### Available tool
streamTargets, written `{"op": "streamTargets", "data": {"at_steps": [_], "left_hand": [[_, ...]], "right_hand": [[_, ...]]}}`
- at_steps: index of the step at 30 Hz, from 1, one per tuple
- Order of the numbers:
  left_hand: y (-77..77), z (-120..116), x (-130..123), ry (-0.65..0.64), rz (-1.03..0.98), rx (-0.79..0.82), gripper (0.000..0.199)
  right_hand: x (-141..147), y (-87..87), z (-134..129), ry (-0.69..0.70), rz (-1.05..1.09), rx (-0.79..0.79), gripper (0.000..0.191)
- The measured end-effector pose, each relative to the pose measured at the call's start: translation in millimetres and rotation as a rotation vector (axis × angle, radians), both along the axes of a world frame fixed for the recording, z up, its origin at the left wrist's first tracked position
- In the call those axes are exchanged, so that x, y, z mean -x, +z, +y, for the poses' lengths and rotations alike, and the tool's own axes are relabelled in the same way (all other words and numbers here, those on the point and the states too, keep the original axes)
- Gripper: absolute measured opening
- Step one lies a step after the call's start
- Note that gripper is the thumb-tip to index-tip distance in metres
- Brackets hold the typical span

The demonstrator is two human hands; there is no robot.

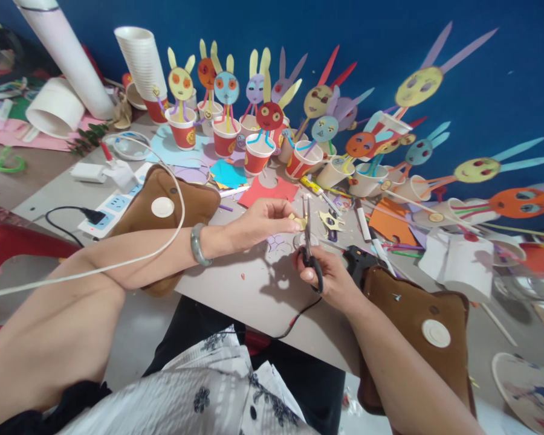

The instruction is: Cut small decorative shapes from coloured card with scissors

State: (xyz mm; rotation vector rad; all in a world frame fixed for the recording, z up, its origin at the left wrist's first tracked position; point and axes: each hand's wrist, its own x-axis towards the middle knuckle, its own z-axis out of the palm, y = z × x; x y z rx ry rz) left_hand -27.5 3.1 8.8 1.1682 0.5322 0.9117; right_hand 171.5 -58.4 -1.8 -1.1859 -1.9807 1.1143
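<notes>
My left hand (258,226), a bangle on its wrist, pinches a small piece of yellow paper (301,222) above the table. My right hand (329,278) has its fingers in the black handles of a pair of scissors (307,241). The blades point up and away from me, right beside the yellow paper. A yellow paper scrap (336,222) with cut-out edges lies just right of the scissors. Beyond my left hand lies a sheet of red paper (269,191).
Paper cups with rabbit-faced figures (258,154) line the back. Brown cushions (410,329) lie under both forearms. A power strip (113,208) is at left, with a white cable (179,211) across my left forearm. A black glue gun (360,263) sits right of my right hand.
</notes>
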Motion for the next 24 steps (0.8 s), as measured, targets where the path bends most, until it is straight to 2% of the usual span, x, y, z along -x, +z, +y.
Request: {"op": "streamTargets", "data": {"at_steps": [9,13,16,21,24], "left_hand": [[-1.7,1.1,-0.3,0.02,0.018,-0.008,0.029],[2.8,0.0,0.4,0.013,0.027,-0.008,0.03],[4.7,-0.7,-0.2,0.025,0.036,0.015,0.039],[-4.2,3.3,-3.9,0.05,-0.007,0.095,0.057],[-3.8,3.4,-3.3,0.071,0.0,0.063,0.058]], "right_hand": [[-1.6,-2.8,0.3,-0.007,0.054,0.022,0.059],[-1.8,-4.3,0.7,-0.012,0.062,0.037,0.06],[-2.1,-4.3,1.3,-0.018,0.062,0.049,0.061],[-3.3,-4.8,1.8,-0.018,0.061,0.04,0.06],[-4.1,-6.3,1.6,-0.035,0.05,0.037,0.061]]}}
